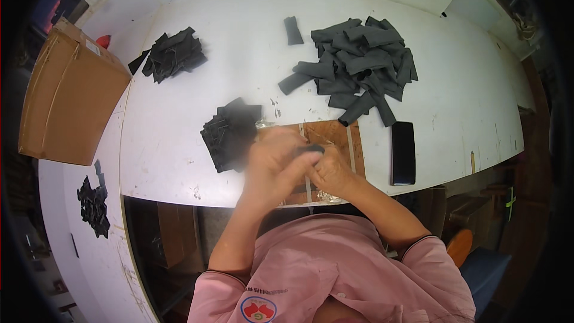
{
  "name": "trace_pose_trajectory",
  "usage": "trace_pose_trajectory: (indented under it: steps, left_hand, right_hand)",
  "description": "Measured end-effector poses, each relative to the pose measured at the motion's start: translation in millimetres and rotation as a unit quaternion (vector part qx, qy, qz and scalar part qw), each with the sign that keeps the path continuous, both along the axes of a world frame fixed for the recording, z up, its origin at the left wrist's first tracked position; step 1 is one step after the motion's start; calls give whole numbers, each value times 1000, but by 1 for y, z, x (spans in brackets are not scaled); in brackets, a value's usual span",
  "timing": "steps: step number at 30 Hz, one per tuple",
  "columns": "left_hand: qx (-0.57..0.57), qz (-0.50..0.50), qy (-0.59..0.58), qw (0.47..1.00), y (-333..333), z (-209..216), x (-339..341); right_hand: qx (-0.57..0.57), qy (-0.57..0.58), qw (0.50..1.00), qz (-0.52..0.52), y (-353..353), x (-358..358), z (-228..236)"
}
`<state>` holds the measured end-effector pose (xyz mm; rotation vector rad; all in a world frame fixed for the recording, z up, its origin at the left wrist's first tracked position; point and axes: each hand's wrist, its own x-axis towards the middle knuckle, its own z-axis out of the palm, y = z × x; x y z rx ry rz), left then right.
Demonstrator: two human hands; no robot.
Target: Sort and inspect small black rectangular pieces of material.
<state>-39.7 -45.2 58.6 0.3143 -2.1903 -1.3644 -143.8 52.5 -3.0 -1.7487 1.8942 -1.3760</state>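
Observation:
Above the front edge of the white table, my left hand (276, 164) and my right hand (332, 170) meet. A small black fabric piece (312, 149) is pinched between them; most of it is hidden by the fingers. My left fingers are slightly blurred, with the thumb pressed against the piece. My right fingers are curled closed around its near side. Beneath the hands lies a brown board (344, 137) with pale tape strips. Just left of my left hand sits a stack of flat black pieces (224, 134), its right part blurred.
A large heap of dark grey fabric tubes (365, 54) lies far right, with one loose tube (293, 30) beside it. A black phone (403, 154) rests at right. Smaller black piles lie far left (173, 55) and lower left (93, 207). A cardboard box (75, 93) stands at left.

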Motion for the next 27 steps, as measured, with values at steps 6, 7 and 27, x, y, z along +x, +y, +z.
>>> trace_pose_trajectory:
  steps: [6,7,27]
  left_hand:
    - [148,35,138,979,3,-5,9]
    - [121,20,163,979,-1,-5,8]
    - [83,70,181,977,-15,-5,21]
  right_hand:
    - [41,69,997,-20,-5,-3,25]
    - [75,91,993,-14,-4,-4,30]
    - [-3,155,988,-2,-6,2,27]
